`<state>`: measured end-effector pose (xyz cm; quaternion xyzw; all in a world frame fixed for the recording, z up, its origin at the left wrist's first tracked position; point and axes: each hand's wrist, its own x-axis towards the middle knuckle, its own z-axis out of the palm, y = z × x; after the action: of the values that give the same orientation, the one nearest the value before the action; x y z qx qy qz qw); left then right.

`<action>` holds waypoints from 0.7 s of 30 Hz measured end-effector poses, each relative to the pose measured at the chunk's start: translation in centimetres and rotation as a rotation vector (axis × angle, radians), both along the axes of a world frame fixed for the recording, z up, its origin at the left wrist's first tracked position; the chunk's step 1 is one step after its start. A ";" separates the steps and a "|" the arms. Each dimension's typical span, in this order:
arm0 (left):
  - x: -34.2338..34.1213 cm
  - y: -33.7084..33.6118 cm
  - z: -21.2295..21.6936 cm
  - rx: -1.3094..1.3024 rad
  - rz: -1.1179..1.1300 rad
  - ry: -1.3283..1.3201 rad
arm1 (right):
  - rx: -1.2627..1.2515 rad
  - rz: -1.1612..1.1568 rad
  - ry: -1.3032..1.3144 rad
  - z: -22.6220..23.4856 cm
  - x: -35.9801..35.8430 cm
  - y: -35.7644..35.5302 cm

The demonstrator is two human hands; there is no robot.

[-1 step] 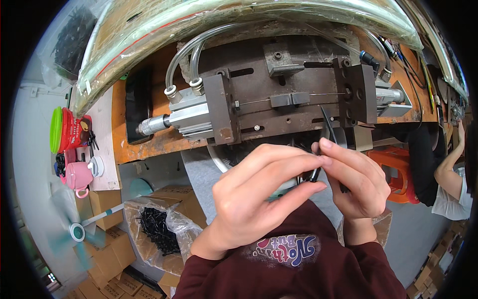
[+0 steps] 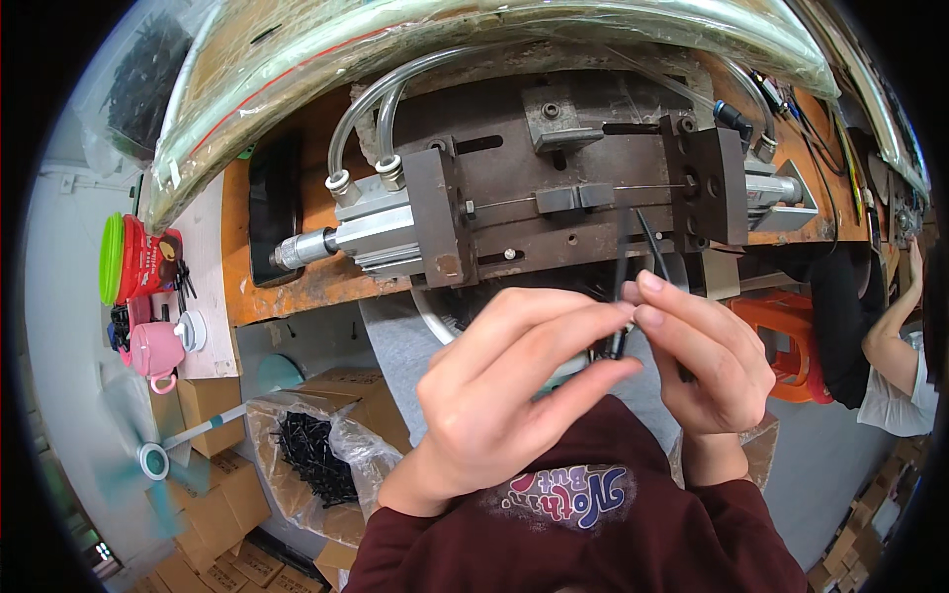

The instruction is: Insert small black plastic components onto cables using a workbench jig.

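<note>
My left hand (image 2: pixel 524 371) and my right hand (image 2: pixel 707 361) meet in front of the bench, fingertips nearly touching. A slim dark pointed strip (image 2: pixel 652 240) stands up out of the pinched fingers of my right hand. My left hand is closed on a second thin black piece (image 2: pixel 622 252), smeared by motion. Its lower end and other dark bits are partly hidden behind the fingers. Just beyond my hands is a brown metal fixture (image 2: pixel 534 222) with two small grey blocks (image 2: pixel 575 198) at its middle, on a thin rod.
Silver air cylinders (image 2: pixel 381 232) with clear hoses flank the fixture on the wooden bench (image 2: pixel 326 292). At lower left are a lined carton of black pieces (image 2: pixel 316 460) and a spinning fan (image 2: pixel 153 460). An orange stool (image 2: pixel 791 341) and another person's arm (image 2: pixel 895 331) are at right.
My left hand has shifted slightly left. The thin black piece at its fingertips now shows as an upright blur beside the right hand's strip. My right hand has barely moved.
</note>
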<state>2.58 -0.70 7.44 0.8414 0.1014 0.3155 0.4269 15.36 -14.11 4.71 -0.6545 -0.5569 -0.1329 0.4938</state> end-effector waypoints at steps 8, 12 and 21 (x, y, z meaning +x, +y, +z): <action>1.9 0.9 -3.6 0.438 0.120 0.076 | 0.083 0.016 0.088 -0.8 0.9 -1.0; 2.3 1.0 -2.7 0.519 0.136 0.158 | 0.116 0.006 0.236 -0.9 0.6 -1.3; 2.5 1.4 -2.9 0.506 0.127 0.145 | 0.067 0.171 0.386 0.4 0.9 -0.8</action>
<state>5.06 0.75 4.58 0.9336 0.1021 0.2960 0.1743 16.25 -14.91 5.12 -0.6016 -0.5006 0.0189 0.6221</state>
